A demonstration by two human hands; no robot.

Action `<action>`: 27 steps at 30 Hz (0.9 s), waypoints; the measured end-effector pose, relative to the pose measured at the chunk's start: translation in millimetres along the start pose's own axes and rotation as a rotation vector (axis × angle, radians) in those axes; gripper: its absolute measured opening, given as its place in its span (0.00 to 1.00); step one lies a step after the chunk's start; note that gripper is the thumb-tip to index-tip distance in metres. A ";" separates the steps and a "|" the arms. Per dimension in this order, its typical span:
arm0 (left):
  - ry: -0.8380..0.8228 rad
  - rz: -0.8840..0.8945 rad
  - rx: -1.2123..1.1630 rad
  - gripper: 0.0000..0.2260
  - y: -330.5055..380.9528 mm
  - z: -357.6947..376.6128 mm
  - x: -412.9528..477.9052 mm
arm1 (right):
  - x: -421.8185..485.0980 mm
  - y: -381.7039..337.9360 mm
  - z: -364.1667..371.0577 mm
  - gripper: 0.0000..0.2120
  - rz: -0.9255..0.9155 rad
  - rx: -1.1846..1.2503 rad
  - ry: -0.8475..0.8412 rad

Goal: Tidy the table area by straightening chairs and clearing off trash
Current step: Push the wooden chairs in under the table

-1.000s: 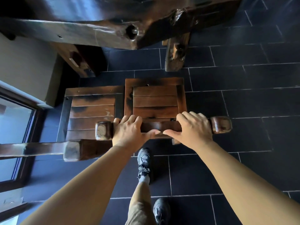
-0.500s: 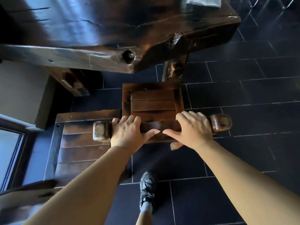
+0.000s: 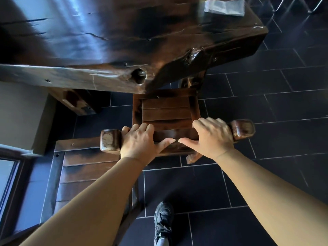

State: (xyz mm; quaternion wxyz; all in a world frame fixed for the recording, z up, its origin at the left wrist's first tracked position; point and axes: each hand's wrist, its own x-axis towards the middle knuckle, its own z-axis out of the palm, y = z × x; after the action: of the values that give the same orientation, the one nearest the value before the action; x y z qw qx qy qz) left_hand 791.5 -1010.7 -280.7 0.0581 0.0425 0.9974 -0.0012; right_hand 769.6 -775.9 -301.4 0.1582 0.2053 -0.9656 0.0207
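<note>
Gripping the top rail (image 3: 177,136) of a dark wooden chair (image 3: 166,110) with both hands, seen from above. On the rail's left part, just inside its rounded end block, the left hand (image 3: 140,144): fingers (image 3: 142,127) curled over the far edge toward the seat, thumb stretched along the near face. On the right part, the right hand (image 3: 211,139), gripping the same way, fingers (image 3: 204,124) bent over the far edge, thumb pointing left. Thumb tips close together near the rail's middle, not quite touching. Bare wood of the rail visible between the two hands and at both ends beyond them. Directly past the fingertips, the chair's slatted seat, its far left corner hidden beneath the near corner of a heavy dark wooden table (image 3: 106,41). Near the table's right end, a clear plastic wrapper (image 3: 224,6), blurred, contents impossible to make out. To the left and nearer the camera, a second slatted wooden seat (image 3: 85,171), partly hidden behind the left forearm, farther out from the table. Below, a dark tiled floor (image 3: 275,125) with pale grout lines, and one black shoe (image 3: 163,217) planted between the forearms. At far left, a pale wall (image 3: 17,112) and part of a window frame (image 3: 10,174).
</note>
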 end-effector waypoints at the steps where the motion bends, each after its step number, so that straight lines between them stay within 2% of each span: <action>1: 0.001 -0.001 0.004 0.39 -1.2 -0.5 5.0 | 4.4 1.3 1.4 0.35 0.002 -0.002 0.001; 17: -0.040 -0.028 0.021 0.37 -5.5 -7.6 33.9 | 33.7 8.8 8.1 0.32 0.005 0.004 -0.029; 20: -0.071 -0.032 0.031 0.39 -3.8 -12.9 31.4 | 33.0 6.8 0.8 0.35 0.042 -0.006 -0.109; 24: -0.181 -0.091 -0.061 0.41 -0.4 -23.7 31.0 | 39.9 3.5 -21.3 0.39 0.142 0.070 -0.379; 27: -0.276 -0.152 -0.172 0.39 4.5 -41.0 30.0 | 41.5 -8.0 -48.3 0.35 0.258 0.137 -0.537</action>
State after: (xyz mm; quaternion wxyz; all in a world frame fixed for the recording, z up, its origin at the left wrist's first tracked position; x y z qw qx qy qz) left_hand 757.5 -1003.3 -243.5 0.1978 -0.0389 0.9767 0.0740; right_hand 751.3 -794.4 -242.7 -0.1210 0.0894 -0.9873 0.0507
